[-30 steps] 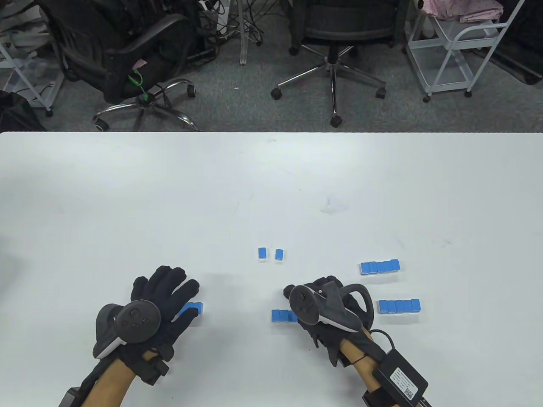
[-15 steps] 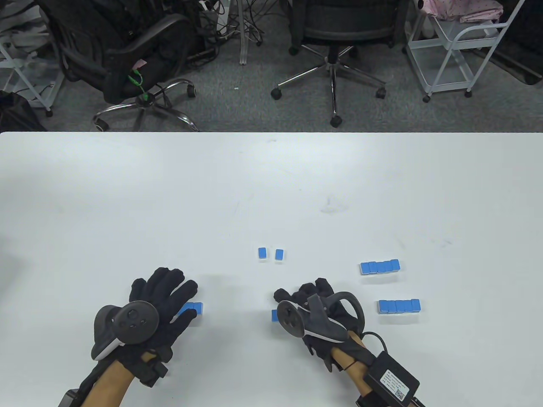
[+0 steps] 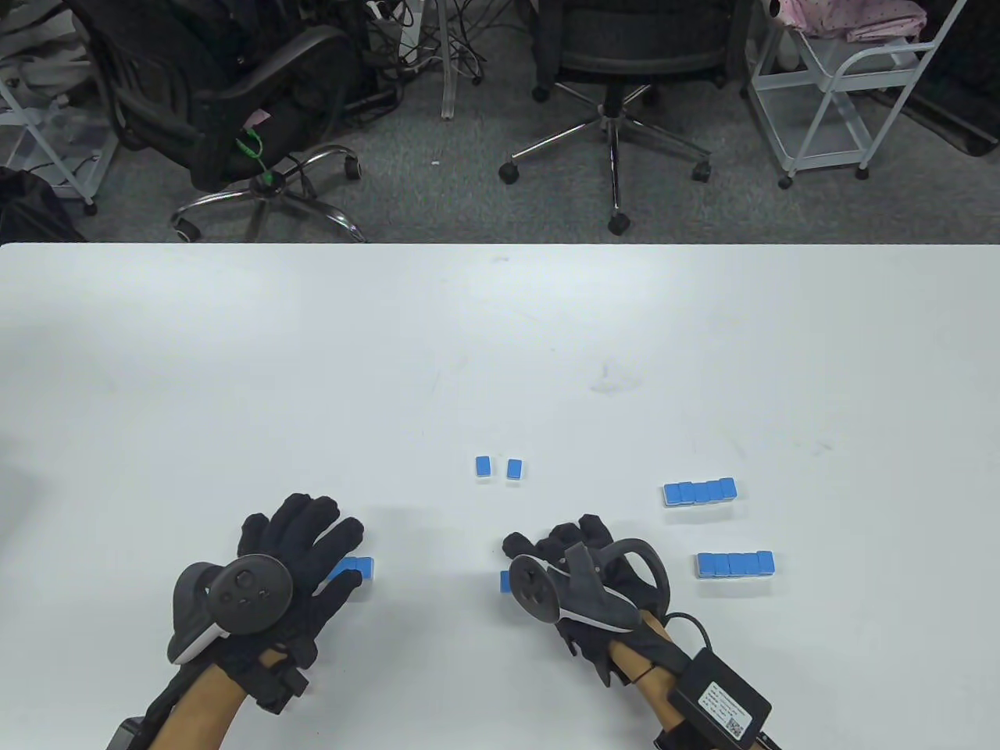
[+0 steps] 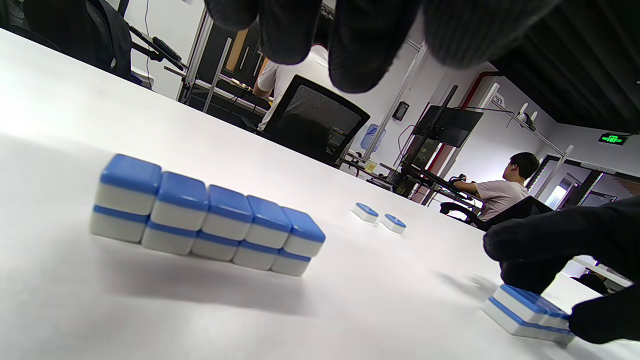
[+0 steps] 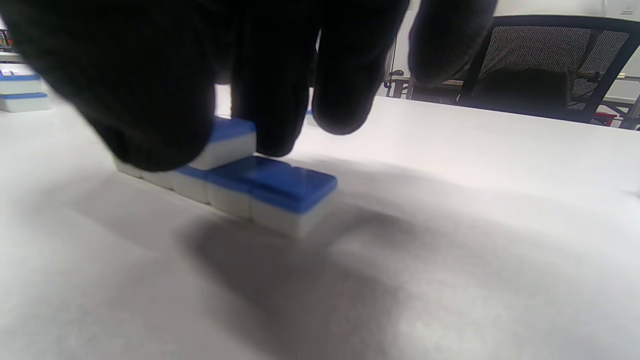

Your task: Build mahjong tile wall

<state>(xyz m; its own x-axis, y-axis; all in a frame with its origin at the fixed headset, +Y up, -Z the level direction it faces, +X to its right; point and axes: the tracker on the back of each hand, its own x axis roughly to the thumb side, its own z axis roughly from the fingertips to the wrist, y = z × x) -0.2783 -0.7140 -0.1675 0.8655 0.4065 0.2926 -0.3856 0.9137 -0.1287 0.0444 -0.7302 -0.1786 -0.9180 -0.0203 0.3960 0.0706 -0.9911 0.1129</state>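
Honestly, the right hand [image 3: 574, 558] pinched a tile [image 5: 227, 140] atop the row [image 5: 270, 192] beneath it, left hand [image 3: 301, 547] lay relaxed over its finished stack [image 4: 207, 217], and a clumsy release could've scattered that row.

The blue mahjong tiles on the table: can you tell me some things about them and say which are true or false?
1. Two loose tiles lie apart from the rows. True.
2. The stack under the left hand is two tiles high. True.
3. The right hand is empty. False: its fingers hold a tile on a row of tiles.
4. The tiles are red. False: blue and white.
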